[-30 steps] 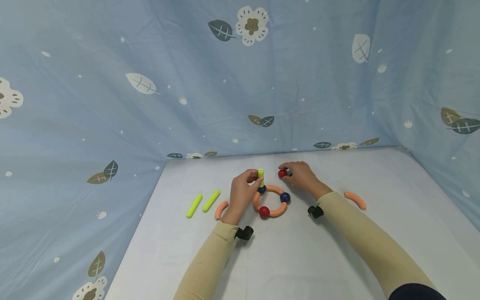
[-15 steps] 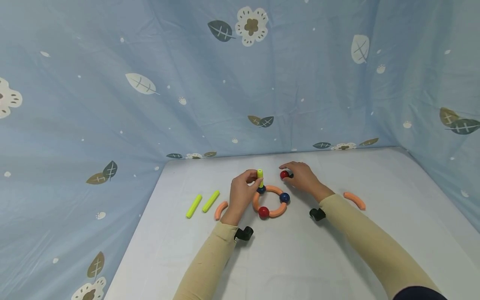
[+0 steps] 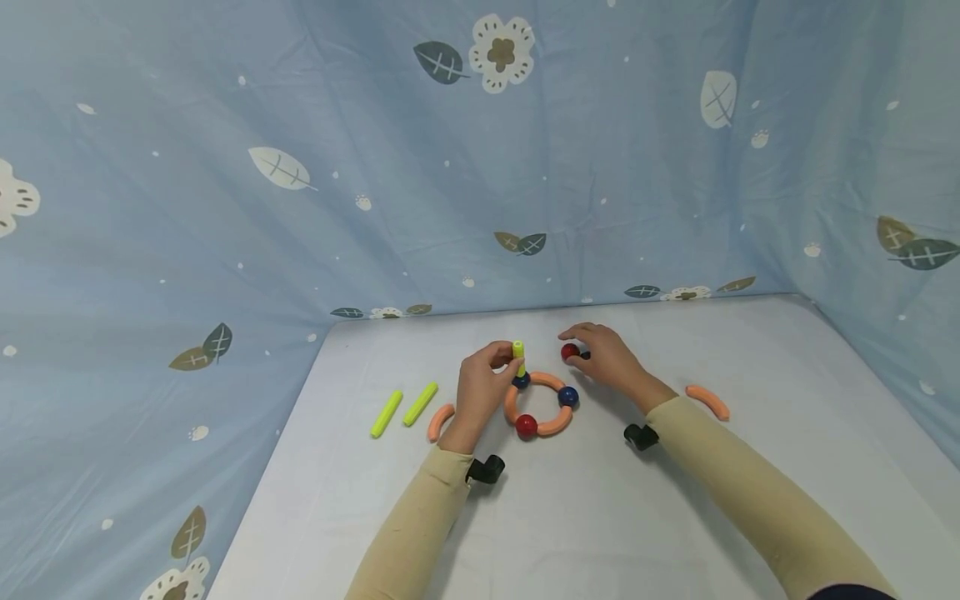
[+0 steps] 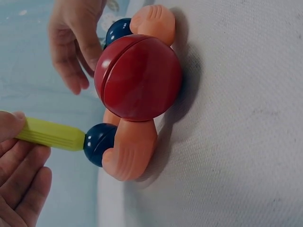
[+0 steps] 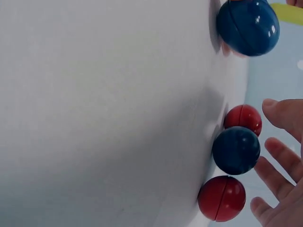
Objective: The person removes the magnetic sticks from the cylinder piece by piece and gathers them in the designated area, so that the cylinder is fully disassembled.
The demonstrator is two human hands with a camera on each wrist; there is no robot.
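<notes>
My left hand (image 3: 482, 385) pinches a yellow-green magnetic stick (image 3: 518, 358) between thumb and fingers. It stands upright, its lower end on a dark blue ball (image 4: 100, 144) of a ring on the table. That ring has orange curved sticks (image 3: 553, 425), another blue ball (image 3: 568, 397) and a large red ball (image 4: 139, 78). Past the ring, my right hand (image 3: 606, 357) has its fingers spread around loose balls, thumb apart from the fingers. In the right wrist view, a red ball (image 5: 244, 117), a blue ball (image 5: 236, 150) and another red ball (image 5: 221, 198) sit in a row beside the fingertips.
Two yellow-green sticks (image 3: 387, 414) lie on the white table (image 3: 585, 517) at the left. One orange curved stick (image 3: 440, 422) lies beside my left wrist, another (image 3: 707, 402) beyond my right forearm. A blue patterned curtain (image 3: 420, 200) hangs behind the table.
My right hand and forearm have shifted slightly, and the red ball beside it has moved a little nearer and to the right. My left hand keeps the stick upright on the ring.
</notes>
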